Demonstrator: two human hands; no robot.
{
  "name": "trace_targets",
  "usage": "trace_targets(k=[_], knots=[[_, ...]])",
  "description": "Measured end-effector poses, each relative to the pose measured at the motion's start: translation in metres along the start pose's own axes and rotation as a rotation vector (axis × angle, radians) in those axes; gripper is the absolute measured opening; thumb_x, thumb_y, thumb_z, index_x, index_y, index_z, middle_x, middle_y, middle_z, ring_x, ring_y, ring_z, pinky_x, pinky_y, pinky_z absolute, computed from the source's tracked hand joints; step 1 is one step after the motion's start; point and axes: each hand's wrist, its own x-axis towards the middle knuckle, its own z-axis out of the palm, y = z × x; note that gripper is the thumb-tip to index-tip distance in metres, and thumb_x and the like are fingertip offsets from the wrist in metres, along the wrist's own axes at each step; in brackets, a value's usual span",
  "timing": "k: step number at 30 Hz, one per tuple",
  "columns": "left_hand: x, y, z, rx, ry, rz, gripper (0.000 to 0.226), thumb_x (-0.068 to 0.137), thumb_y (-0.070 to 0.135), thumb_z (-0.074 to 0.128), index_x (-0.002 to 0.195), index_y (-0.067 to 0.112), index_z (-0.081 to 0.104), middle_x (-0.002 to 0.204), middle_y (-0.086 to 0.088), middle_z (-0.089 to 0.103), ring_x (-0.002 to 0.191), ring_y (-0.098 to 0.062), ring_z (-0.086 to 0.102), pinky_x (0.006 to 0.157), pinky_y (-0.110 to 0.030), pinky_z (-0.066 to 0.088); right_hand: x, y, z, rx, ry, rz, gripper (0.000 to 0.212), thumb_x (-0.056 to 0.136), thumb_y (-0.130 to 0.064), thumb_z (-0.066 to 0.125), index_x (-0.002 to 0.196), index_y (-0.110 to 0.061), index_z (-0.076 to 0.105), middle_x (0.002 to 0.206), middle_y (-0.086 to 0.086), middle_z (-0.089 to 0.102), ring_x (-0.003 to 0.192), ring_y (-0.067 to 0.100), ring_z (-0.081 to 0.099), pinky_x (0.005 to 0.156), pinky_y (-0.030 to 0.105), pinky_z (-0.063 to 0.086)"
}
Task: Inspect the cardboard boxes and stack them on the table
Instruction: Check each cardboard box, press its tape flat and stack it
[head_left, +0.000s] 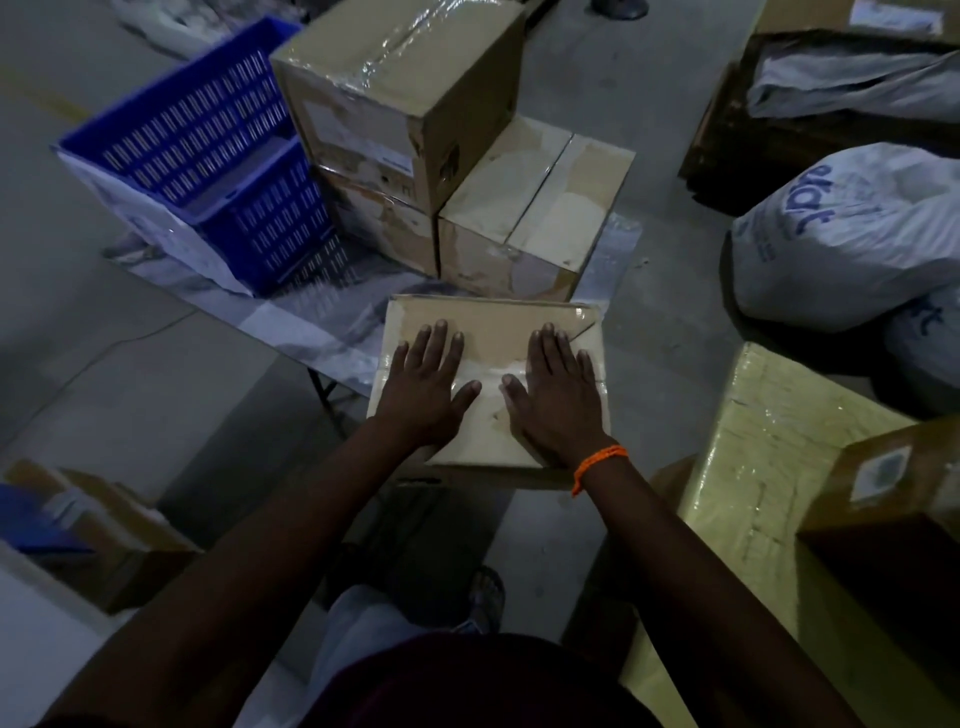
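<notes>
Both hands lie flat on top of one cardboard box (493, 325). The left hand (423, 387) and the right hand (558, 395) have straight, spread fingers. They press down on the box and grip nothing. The two thumbs nearly meet in the middle. An orange band (597, 462) sits on the right wrist. This box is at the near edge of the worktop (291, 322); I cannot tell how much of it rests there.

I count four cardboard boxes here. One is under the hands. Just past the right hand's fingertips stands a low box (535, 208). Past the left hand's fingertips are two more, a top box (400, 88) on a bottom box (384, 218), tight beside the low box.

Further left of the left hand are two blue baskets (208, 156), one on the other, on the same worktop. Right of the right hand I see two white sacks (841, 234) on the floor. Nearer the right wrist is a yellow wrapped parcel (769, 467), with a brown labelled box (893, 493) close by it.
</notes>
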Motion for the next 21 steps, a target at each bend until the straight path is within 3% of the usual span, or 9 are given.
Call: trace_targets(k=[4,6,9,11,15,21], knots=[[-0.011,0.006,-0.004,-0.003,-0.054,-0.028,0.089,0.092,0.071,0.003,0.163,0.018,-0.007,0.169,-0.008,-0.019,0.157,-0.024,-0.015,0.126,-0.051,-0.006,-0.010,0.004,-0.015,0.032,-0.079,-0.047,0.087,0.102,-0.066,0.027,0.165,-0.007,0.016,0.174,0.011,0.009,0.161,0.026,0.006,0.128,0.047,0.005],[-0.033,0.010,0.000,-0.023,0.008,0.033,0.090,0.093,0.074,-0.002,0.164,0.019,0.000,0.170,-0.008,-0.012,0.158,-0.023,-0.009,0.126,-0.054,-0.002,-0.033,0.005,-0.017,0.060,-0.083,-0.084,0.092,0.095,-0.069,0.019,0.162,-0.005,0.025,0.172,0.013,0.018,0.159,0.028,0.015,0.127,0.049,0.014],[-0.074,0.013,0.015,-0.083,0.089,0.120,0.087,0.096,0.073,-0.001,0.164,0.020,0.006,0.171,-0.006,-0.008,0.157,-0.022,-0.006,0.124,-0.050,-0.004,-0.077,0.009,-0.004,-0.007,-0.056,-0.143,0.086,0.100,-0.064,0.023,0.159,-0.003,0.032,0.170,0.016,0.023,0.158,0.030,0.021,0.126,0.051,0.024],[-0.095,0.010,0.027,-0.066,0.131,0.120,0.083,0.100,0.070,0.006,0.164,0.018,0.009,0.171,-0.007,-0.003,0.158,-0.023,-0.002,0.125,-0.046,-0.004,-0.099,0.014,0.004,-0.039,0.002,-0.138,0.082,0.104,-0.062,0.026,0.159,-0.002,0.034,0.169,0.016,0.025,0.158,0.030,0.021,0.125,0.051,0.024],[-0.109,0.000,0.040,0.046,0.230,0.166,0.077,0.106,0.062,0.019,0.160,0.008,0.029,0.168,-0.013,0.020,0.156,-0.028,0.021,0.123,-0.051,0.020,-0.117,0.018,0.011,-0.080,0.075,-0.137,0.085,0.104,-0.066,0.023,0.161,-0.003,0.030,0.170,0.016,0.023,0.158,0.030,0.021,0.125,0.049,0.022],[-0.109,0.006,0.039,0.052,0.192,0.155,0.080,0.104,0.064,0.018,0.159,0.007,0.030,0.167,-0.015,0.023,0.155,-0.029,0.021,0.123,-0.049,0.015,-0.119,0.024,0.019,-0.099,0.096,-0.153,0.083,0.105,-0.064,0.028,0.163,-0.004,0.024,0.172,0.015,0.018,0.160,0.027,0.015,0.127,0.047,0.017]])
